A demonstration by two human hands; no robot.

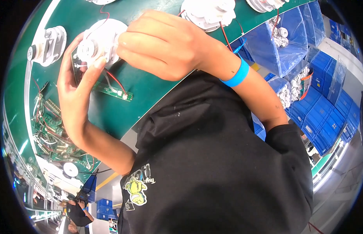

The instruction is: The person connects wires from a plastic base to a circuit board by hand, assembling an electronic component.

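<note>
A white round plastic housing point(105, 33), with a ring-shaped boss on its face, sits over the green bench. My left hand point(74, 74) is wrapped round its left and lower side, thumb on the front and fingers behind. Against its right edge, my right hand point(158, 45) is closed with fingers curled; its fingertips are hidden, so I cannot tell what they pinch. A blue band point(238, 74) circles my right wrist. Below the housing lies a narrow green circuit board point(113, 91), joined to red and white wires. Part of the board passes behind my left thumb.
Similar white housings point(208, 13) with red wires stand along the green bench point(150, 93), one more point(49, 46) at left. Wired circuit boards point(53, 128) are heaped at lower left. At right stand blue crates point(322, 121) and a blue-lined bin point(281, 43) of white parts. A person point(78, 212) is farther off.
</note>
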